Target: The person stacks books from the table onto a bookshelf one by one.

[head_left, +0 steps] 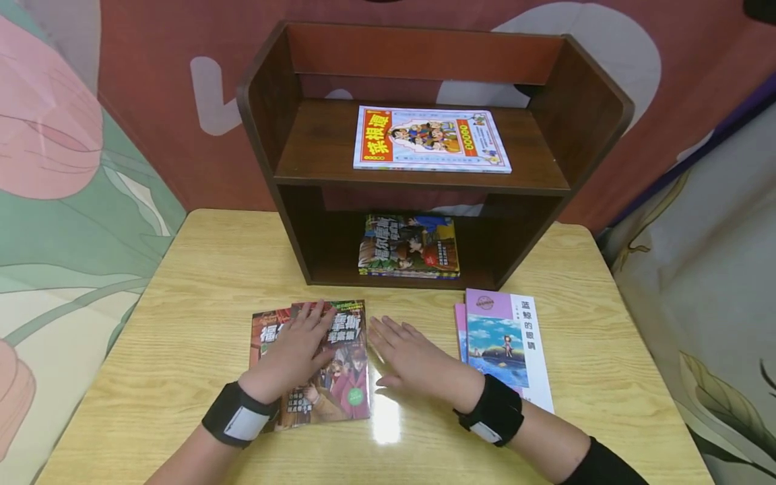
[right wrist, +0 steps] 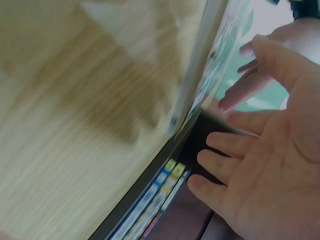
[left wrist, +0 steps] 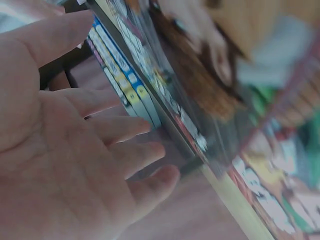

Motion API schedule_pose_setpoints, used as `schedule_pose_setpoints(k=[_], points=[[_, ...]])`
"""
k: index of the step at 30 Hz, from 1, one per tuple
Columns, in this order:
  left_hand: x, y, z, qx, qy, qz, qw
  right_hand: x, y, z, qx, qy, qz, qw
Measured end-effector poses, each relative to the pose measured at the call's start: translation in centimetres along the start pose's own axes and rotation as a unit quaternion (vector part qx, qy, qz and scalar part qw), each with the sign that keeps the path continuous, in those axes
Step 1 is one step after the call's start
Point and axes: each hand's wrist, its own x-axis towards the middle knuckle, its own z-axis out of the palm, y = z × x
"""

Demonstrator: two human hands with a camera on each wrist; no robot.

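Two comic-style books lie overlapped on the table to the left: a dark red-and-purple book [head_left: 339, 397] on top, and another book [head_left: 262, 327] showing from under its left side. My left hand [head_left: 294, 353] is spread flat over the top book, covering part of both covers. In the left wrist view its fingers are extended beside the blurred cover. Just off the top book's right edge is my right hand [head_left: 418, 360], fingers straight and thumb apart, holding nothing. The right wrist view shows that open palm [right wrist: 270, 145] near the book's edge [right wrist: 195, 65].
A dark wooden two-tier shelf [head_left: 418, 178] stands at the table's back. A bright comic book [head_left: 432, 138] lies on its upper tier, a small stack of books [head_left: 409, 249] on the lower. Two overlapping books with a lilac-and-white cover [head_left: 509, 343] lie at right, beside my right forearm.
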Motion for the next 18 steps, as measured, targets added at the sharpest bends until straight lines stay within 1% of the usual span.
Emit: schedule_pose_setpoints(k=[2, 5, 8, 10, 14, 18], points=[[-0.4, -0.4, -0.1, -0.003, -0.004, -0.016, 0.9999, 0.0, -0.8, 0.1, 0.010, -0.012, -0.021, 0.9996], [-0.9, -1.1, -0.2, 0.006, -0.006, -0.040, 0.9991, 0.0, -1.9, 0.2, 0.019, -0.032, -0.049, 0.9981], [-1.2, -1.7, -0.2, 0.026, -0.005, -0.057, 0.9980, 0.1, -2.8, 0.5, 0.015, -0.048, -0.072, 0.9961], [-1.3, -1.9, -0.2, 0.028, -0.006, -0.064, 0.9975, 0.0, -3.1, 0.8, 0.013, -0.059, -0.082, 0.9948], [-1.5, -2.1, -0.1, 0.028, -0.015, -0.064, 0.9974, -0.1, -3.4, 1.3, 0.003, -0.081, -0.085, 0.9931], [-1.7, -2.1, 0.1, 0.033, -0.016, -0.063, 0.9974, -0.1, -3.4, 1.5, 0.017, -0.091, -0.077, 0.9928]])
